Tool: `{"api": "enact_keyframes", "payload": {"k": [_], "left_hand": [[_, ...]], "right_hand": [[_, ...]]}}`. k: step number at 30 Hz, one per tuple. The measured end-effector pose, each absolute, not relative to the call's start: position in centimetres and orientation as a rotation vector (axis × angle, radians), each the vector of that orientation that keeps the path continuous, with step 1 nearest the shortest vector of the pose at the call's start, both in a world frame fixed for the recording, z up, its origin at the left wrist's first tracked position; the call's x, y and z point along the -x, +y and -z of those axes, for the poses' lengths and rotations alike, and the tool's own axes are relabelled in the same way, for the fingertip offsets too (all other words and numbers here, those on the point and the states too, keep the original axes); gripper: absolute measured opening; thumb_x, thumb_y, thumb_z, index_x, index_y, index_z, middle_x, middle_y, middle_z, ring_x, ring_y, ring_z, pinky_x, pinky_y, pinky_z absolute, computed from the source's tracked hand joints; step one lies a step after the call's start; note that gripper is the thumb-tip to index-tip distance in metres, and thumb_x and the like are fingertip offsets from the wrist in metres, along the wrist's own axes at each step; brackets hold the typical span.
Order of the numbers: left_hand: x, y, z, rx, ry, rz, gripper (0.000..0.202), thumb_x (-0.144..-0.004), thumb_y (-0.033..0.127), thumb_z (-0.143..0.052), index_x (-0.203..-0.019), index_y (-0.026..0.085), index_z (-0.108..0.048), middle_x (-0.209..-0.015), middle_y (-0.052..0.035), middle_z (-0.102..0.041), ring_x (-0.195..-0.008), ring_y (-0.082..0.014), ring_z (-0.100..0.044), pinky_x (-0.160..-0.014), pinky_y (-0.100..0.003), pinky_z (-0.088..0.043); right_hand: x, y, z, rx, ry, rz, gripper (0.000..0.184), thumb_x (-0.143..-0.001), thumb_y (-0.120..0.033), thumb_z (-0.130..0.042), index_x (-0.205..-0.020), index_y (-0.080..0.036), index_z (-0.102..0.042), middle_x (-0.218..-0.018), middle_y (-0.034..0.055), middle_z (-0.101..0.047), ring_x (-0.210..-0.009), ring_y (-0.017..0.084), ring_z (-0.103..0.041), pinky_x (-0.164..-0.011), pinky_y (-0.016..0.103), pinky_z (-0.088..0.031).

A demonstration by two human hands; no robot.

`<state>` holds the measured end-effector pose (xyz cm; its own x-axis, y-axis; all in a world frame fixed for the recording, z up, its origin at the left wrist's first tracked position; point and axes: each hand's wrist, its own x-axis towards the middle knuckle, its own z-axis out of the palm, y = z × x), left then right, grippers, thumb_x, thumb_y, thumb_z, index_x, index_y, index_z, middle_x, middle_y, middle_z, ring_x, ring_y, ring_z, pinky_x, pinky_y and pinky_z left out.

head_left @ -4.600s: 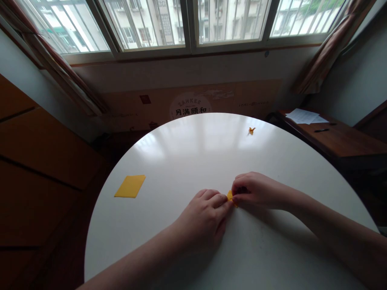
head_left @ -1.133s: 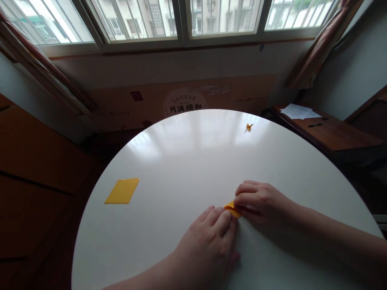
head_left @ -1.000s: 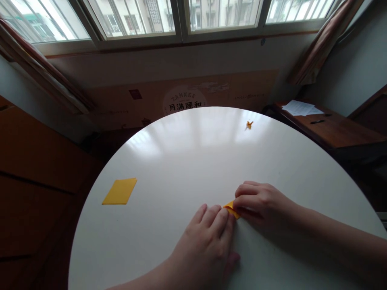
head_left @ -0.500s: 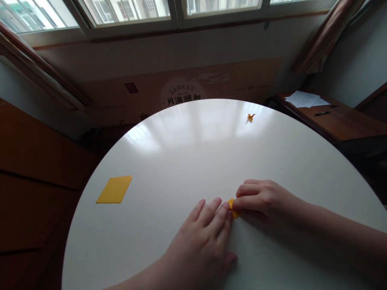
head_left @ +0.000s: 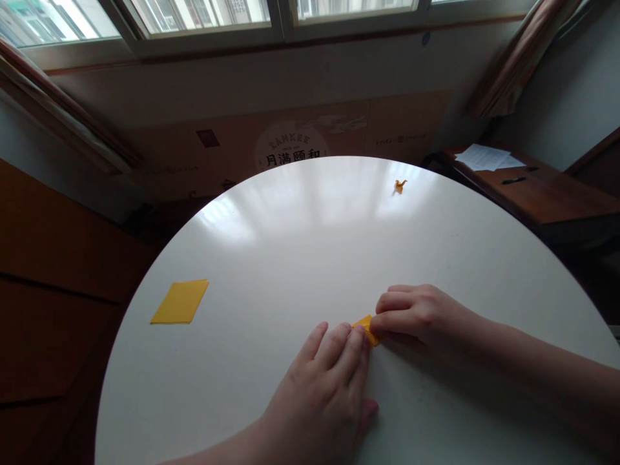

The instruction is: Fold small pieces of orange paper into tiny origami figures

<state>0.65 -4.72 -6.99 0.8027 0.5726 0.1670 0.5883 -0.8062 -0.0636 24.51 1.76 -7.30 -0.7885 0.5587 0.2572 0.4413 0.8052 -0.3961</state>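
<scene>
A small folded piece of yellow paper (head_left: 365,325) lies on the round white table (head_left: 300,258), mostly hidden between my two hands. My left hand (head_left: 329,387) rests palm down, fingers stretched out, their tips pressing on the paper's near left edge. My right hand (head_left: 416,316) is curled, its fingertips pinching the paper's right side against the table. Only a small yellow corner shows between the fingers.
A stack of flat yellow paper squares (head_left: 179,301) lies near the table's left edge. A tiny folded yellow paper figure (head_left: 399,186) stands at the far right of the table. A dark wooden side table (head_left: 547,200) with white sheets (head_left: 482,157) and a pen stands to the right.
Both hands have stayed on the small paper, with the left fingers sliding a little along its edge. The view has tipped downward, so less of the window shows.
</scene>
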Motion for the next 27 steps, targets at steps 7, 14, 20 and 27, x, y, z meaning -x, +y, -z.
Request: {"api": "enact_keyframes", "payload": {"k": [7, 14, 20, 27], "left_hand": [[-0.62, -4.78, 6.89, 2.952, -0.981, 0.151, 0.054, -0.100, 0.040, -0.041, -0.141, 0.007, -0.052, -0.143, -0.0140, -0.057, -0.126, -0.0321, -0.051, -0.106, -0.045, -0.039], [-0.64, -4.84, 6.66, 2.986, -1.006, 0.136, 0.055, -0.101, 0.040, -0.041, -0.143, 0.006, -0.050, -0.144, -0.0140, -0.057, -0.127, -0.0324, -0.051, -0.108, -0.046, -0.039], [-0.75, -4.67, 6.54, 3.006, -1.010, 0.114, 0.056, -0.101, 0.040, -0.040, -0.144, 0.006, -0.049, -0.145, -0.0148, -0.055, -0.128, -0.0334, -0.050, -0.108, -0.047, -0.039], [-0.72, -4.79, 6.57, 3.013, -1.032, 0.138, 0.054, -0.100, 0.040, -0.043, -0.142, 0.007, -0.051, -0.144, -0.0138, -0.056, -0.128, -0.0327, -0.049, -0.108, -0.046, -0.039]], "right_hand": [[-24.58, 1.72, 7.32, 0.872, -2.537, -0.645, 0.017, -0.097, -0.024, -0.057, -0.099, -0.021, -0.074, -0.089, 0.0055, -0.070, -0.075, 0.015, -0.065, -0.069, 0.024, -0.048], [-24.58, 1.77, 7.26, 0.905, -2.519, -0.735, 0.019, -0.097, -0.026, -0.059, -0.103, -0.023, -0.076, -0.090, 0.0047, -0.070, -0.076, 0.015, -0.066, -0.070, 0.023, -0.049], [-24.55, 1.63, 7.05, 0.984, -2.523, -0.778, 0.017, -0.093, -0.024, -0.064, -0.103, -0.026, -0.077, -0.091, 0.0017, -0.071, -0.077, 0.014, -0.066, -0.070, 0.023, -0.048], [-23.98, 1.43, 7.07, 1.038, -2.449, -0.771, 0.016, -0.092, -0.023, -0.064, -0.097, -0.025, -0.078, -0.087, 0.0018, -0.073, -0.076, 0.014, -0.067, -0.069, 0.023, -0.048]]}}
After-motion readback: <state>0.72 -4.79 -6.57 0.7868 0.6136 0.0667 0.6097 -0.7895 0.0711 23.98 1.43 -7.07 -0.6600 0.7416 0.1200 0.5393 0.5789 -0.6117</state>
